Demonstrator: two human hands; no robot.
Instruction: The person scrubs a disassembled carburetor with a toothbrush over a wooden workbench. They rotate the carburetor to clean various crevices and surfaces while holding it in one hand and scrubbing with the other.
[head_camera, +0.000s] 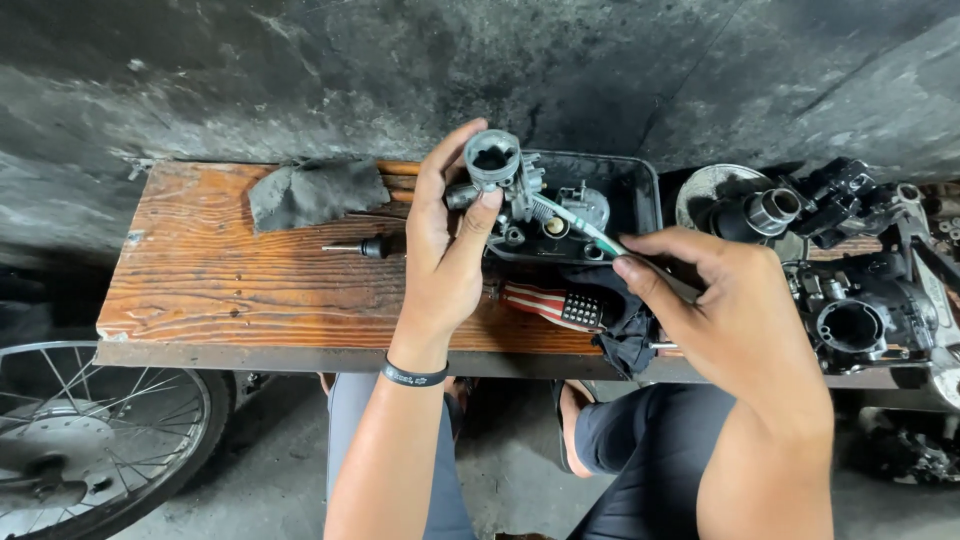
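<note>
Wooden bench (220, 280) against sooty concrete wall (300, 70).

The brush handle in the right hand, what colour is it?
White and green: the brush shows best in the head view.

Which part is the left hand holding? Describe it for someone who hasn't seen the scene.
On the wooden bench, above the black tray, the left hand holds up a small grey metal carburetor. Unlike the dark engine parts at right, it has a round open throat on top.
</note>
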